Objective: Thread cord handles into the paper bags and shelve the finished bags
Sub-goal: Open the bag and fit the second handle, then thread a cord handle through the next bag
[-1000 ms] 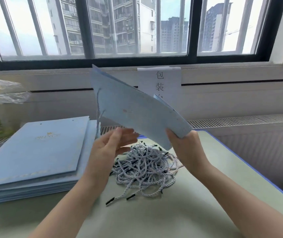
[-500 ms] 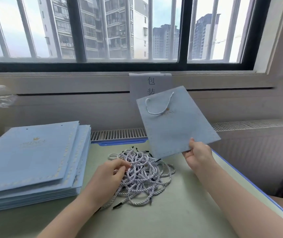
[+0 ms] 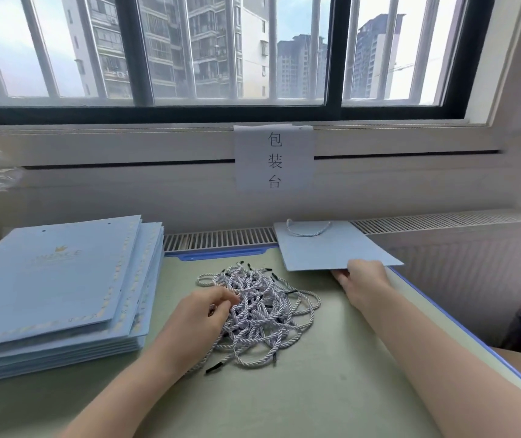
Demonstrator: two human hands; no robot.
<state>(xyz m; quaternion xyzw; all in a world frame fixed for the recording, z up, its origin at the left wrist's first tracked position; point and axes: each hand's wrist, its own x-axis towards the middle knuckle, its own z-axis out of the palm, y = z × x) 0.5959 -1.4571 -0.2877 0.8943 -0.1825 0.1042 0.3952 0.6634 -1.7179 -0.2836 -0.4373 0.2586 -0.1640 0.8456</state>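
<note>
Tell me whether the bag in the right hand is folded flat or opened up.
Folded flat: the paper bag shows as one thin sheet, a cord handle looped at its top, its near edge gripped by the right hand.

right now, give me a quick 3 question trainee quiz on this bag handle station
1. True or false: the right hand holds a bag that already has a cord handle.
2. Which hand is on the cord pile? A left, B right.
3. Fill in: the stack of flat bags lies to the ____ of the cords.

Key: 1 true; 2 A, the left hand; 3 left.
</note>
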